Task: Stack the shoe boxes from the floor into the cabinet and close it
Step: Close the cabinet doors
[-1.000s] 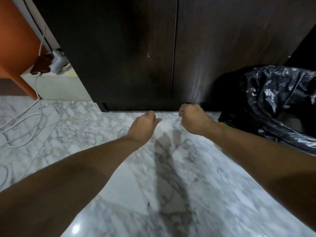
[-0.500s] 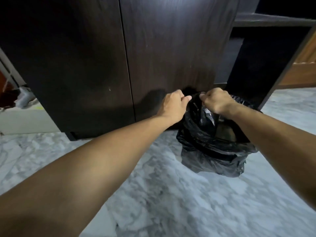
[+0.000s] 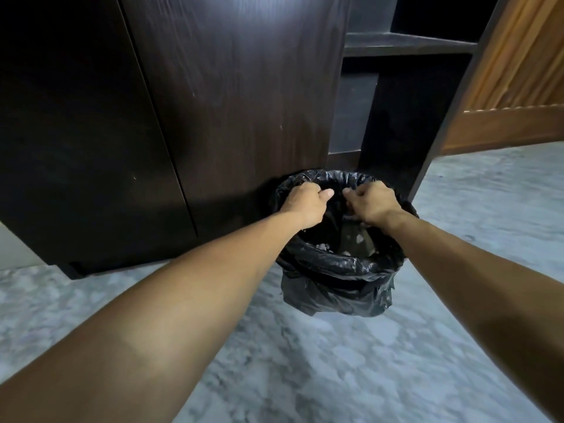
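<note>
Both hands gripping bin rim, cabinet [image 3: 232,96] doors shut.
Left hand [image 3: 305,203] and right hand [image 3: 374,203] clutch lined bin [image 3: 335,270] at 12 o'clock; liner slippery, probably light.

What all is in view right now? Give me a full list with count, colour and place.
cabinet doors: two, dark brown wood, both shut, filling the left and centre.
open shelf unit: one, dark, right of the doors; its bays look dark and bare.
bin with liner bag: one, black, on the floor at the foot of the right door; some scraps inside.
wooden panel: one, orange-brown, far right.
floor: grey-white marble.
shoe boxes: none in view.
left hand: one, grip on the bin's left rim.
right hand: one, grip on the bin's right rim.
</note>
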`<act>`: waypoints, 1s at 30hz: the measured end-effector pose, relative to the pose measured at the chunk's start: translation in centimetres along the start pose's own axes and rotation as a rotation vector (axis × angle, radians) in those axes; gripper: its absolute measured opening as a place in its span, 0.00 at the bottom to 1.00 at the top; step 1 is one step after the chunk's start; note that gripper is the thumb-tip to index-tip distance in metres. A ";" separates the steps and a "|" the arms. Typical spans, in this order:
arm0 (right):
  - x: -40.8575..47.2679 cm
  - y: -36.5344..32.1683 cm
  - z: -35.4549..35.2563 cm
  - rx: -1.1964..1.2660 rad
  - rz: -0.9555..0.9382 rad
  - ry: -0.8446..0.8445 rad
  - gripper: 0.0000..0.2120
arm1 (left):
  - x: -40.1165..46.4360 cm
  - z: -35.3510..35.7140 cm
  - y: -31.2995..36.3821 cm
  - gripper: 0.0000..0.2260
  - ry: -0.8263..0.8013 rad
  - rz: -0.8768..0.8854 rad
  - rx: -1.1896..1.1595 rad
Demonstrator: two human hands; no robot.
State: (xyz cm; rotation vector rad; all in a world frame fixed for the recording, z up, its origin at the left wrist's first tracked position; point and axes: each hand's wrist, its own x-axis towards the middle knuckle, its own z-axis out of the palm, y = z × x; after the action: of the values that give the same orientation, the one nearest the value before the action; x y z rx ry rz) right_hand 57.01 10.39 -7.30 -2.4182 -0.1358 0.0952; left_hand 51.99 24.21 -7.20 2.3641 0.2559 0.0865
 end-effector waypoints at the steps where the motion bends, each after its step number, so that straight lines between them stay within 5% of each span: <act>1: -0.1 0.1 0.1 -0.044 -0.021 0.030 0.17 | 0.0 0.1 -0.1 0.17 0.020 0.010 0.011; 7: -1.2 0.3 -0.3 -0.228 -0.141 0.158 0.06 | -1.1 -0.4 -0.4 0.08 0.180 0.164 0.199; 10: -1.6 0.9 -1.0 -0.389 -0.184 0.241 0.09 | -1.4 -0.8 -1.6 0.08 0.183 0.232 0.328; 19: -2.2 0.6 -1.7 -0.600 0.099 0.110 0.23 | -4.1 -3.0 -3.0 0.31 -0.058 0.053 0.245; 30: -4.5 -0.7 -1.5 -0.775 -0.036 0.112 0.17 | -4.5 -4.0 -3.8 0.27 0.032 -0.019 0.283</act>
State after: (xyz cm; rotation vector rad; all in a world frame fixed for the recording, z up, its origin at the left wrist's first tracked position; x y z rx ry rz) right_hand 52.62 9.34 -5.53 -3.1821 -0.1901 -0.1363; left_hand 46.48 28.67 -6.96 2.6425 0.3242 0.0841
